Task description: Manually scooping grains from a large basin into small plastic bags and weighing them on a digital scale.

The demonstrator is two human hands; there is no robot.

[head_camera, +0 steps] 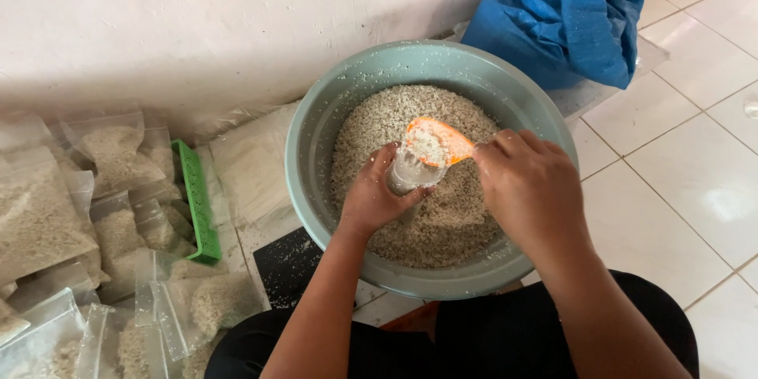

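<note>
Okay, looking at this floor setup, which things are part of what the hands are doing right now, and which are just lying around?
In use:
left hand holding a small clear bag
right hand tipping an orange scoop
grey-green basin of pale grain

Lying about:
filled clear bags
green tray
blue sack

The basin (pixel 316 134) looks like smooth grey-green plastic with a dull sheen, its inner wall dusted with pale specks. The grain (pixel 450 221) filling it is coarse, dry and matt. The scoop (pixel 442 140) is glossy orange plastic, and the small bag (pixel 407 174) under it is thin clear film, shiny where it creases. The filled packets (pixel 47 213) at the side are the same clear, crinkled plastic. The green tray (pixel 197 201) is hard ribbed plastic. The blue sack (pixel 564 16) is woven, slightly lustrous plastic cloth. The floor (pixel 671 197) is glazed pale tile, reflective; the wall (pixel 197 24) is chalky matt plaster.
</note>
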